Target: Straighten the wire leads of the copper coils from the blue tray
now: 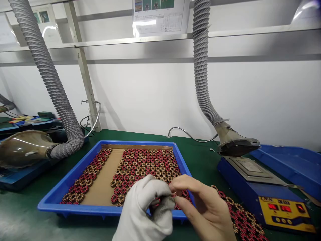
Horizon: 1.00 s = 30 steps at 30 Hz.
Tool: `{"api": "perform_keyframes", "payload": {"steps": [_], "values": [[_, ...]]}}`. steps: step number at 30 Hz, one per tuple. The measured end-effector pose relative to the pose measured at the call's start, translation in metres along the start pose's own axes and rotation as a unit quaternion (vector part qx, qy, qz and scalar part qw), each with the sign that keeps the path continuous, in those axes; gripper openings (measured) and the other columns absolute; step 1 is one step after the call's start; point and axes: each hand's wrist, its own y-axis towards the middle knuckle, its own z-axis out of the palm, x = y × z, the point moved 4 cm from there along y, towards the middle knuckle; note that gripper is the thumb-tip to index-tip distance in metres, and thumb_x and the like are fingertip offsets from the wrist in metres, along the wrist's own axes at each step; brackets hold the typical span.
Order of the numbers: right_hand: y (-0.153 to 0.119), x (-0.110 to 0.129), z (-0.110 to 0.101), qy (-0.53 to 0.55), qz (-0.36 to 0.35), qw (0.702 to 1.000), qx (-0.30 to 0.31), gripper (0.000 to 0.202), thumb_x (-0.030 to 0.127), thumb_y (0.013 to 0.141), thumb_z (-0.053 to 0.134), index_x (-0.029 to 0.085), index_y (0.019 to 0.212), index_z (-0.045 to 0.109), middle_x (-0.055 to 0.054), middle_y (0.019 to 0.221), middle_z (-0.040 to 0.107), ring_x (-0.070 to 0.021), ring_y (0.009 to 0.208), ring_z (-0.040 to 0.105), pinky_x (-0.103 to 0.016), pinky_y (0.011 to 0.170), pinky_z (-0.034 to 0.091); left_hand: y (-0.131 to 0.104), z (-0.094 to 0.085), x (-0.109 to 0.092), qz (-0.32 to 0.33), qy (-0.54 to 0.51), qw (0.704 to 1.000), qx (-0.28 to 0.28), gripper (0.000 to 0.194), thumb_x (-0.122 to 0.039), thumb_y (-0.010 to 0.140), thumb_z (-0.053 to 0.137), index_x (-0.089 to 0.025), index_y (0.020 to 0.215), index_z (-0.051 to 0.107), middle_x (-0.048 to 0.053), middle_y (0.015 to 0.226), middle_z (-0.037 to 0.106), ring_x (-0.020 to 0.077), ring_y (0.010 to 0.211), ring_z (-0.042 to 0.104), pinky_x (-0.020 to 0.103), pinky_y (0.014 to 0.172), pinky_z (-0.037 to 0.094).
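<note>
My left hand, in a white glove with grey-stained fingertips, is curled round a small dark and red piece that looks like a wound motor stator. Most of that piece is hidden by the glove. My bare right hand meets the gloved fingertips, its thumb and index finger drawn together in a pinch. What lies between them is too small to make out. Just beyond both hands, a blue tray holds rows of small round stators wound in red and copper colours, with bare cardboard between the groups.
More stators lie on the green table by my right forearm. A blue heating unit with red displays stands at right, under a fume hose. Another hose hangs left. A second blue tray sits far right.
</note>
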Motion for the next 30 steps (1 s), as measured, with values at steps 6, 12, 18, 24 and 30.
{"api": "perform_keyframes", "payload": {"steps": [6,12,18,24,30], "values": [[0.004,0.014,0.002,-0.058,-0.161,0.985,0.013,0.032,-0.002,0.086,0.058,0.021,0.106,0.067,-0.004,0.077,0.071,-0.0196,0.073,0.068,-0.033,0.069,0.057,0.001,0.006,0.001,-0.067,-0.073,0.994,0.043,0.019,-0.007,0.072,0.047,-0.023,0.072,0.058,-0.005,0.061,0.062,0.0101,0.057,0.062,0.018,0.059,0.051],[-0.005,0.014,0.002,-0.155,0.009,0.988,0.021,0.018,0.012,0.091,0.052,0.021,0.076,0.056,-0.001,0.063,0.056,-0.0162,0.058,0.056,-0.026,0.054,0.046,0.002,0.0,-0.014,0.125,0.174,0.976,0.049,0.013,-0.01,0.075,0.053,-0.022,0.072,0.058,0.0,0.056,0.054,0.0144,0.05,0.053,0.025,0.05,0.045],[-0.01,-0.017,0.022,0.386,0.28,0.876,0.067,0.039,0.046,0.094,0.054,0.021,0.065,0.046,0.012,0.038,0.027,-0.0071,0.029,0.026,-0.018,0.033,0.023,-0.002,-0.005,-0.013,0.165,0.184,0.969,0.029,0.013,-0.009,0.077,0.056,-0.02,0.084,0.059,0.002,0.063,0.056,0.0153,0.053,0.052,0.027,0.05,0.044],[-0.004,-0.007,0.003,0.071,0.087,0.993,0.017,0.008,0.03,0.093,0.063,0.025,0.097,0.068,-0.004,0.085,0.066,-0.0204,0.081,0.061,-0.029,0.071,0.048,0.0,0.002,-0.004,-0.004,-0.005,1.0,-0.008,0.022,-0.006,0.076,0.046,-0.026,0.081,0.053,-0.004,0.066,0.059,0.0122,0.063,0.06,0.023,0.064,0.051],[-0.002,-0.002,0.008,0.066,0.012,0.998,0.019,0.007,0.025,0.096,0.06,0.025,0.091,0.065,-0.002,0.076,0.063,-0.0188,0.072,0.059,-0.03,0.066,0.048,0.0,0.005,-0.001,-0.02,-0.057,0.998,0.001,0.021,-0.005,0.074,0.048,-0.025,0.077,0.055,-0.005,0.064,0.059,0.0089,0.054,0.055,0.018,0.053,0.047]]}}
